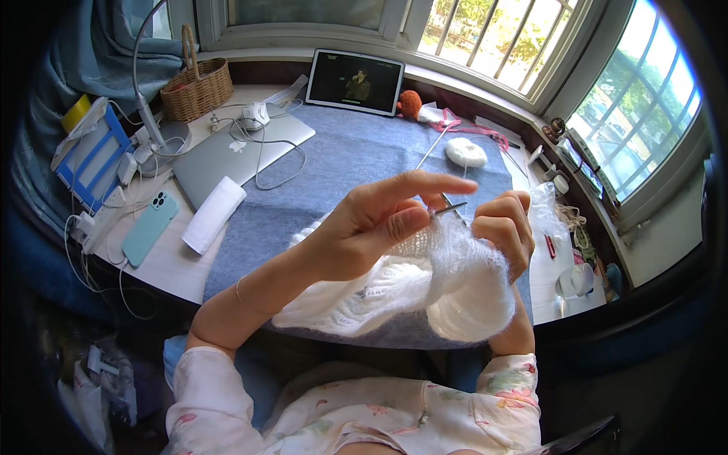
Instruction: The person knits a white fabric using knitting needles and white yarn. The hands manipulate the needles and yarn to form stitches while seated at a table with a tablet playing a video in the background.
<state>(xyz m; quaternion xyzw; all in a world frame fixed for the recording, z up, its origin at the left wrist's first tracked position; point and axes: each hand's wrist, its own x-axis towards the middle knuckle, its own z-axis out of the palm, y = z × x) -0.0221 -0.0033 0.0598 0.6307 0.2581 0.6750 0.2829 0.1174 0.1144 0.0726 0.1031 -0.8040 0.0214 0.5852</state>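
Fuzzy white knitted fabric (392,284) hangs from knitting needles (452,208) between my hands, above a blue cloth. Thumb and fingers of my left hand (381,222) pinch a needle and the edge of the knitting, while its index finger points out to the right. My right hand (503,230) is curled around the other side of the work; its fingertips are partly hidden. A long thin needle shaft (432,147) slants up and away behind my left index finger. Beyond the hands, a ball of white yarn (466,152) rests on the blue cloth (364,142), a strand running down from it.
At the left lie a silver laptop (244,153) with cables on it, a white roll (214,215) and a teal phone (150,229). A tablet (355,82) and a wicker basket (196,88) stand at the back. A clear glass (574,281) is at the right edge.
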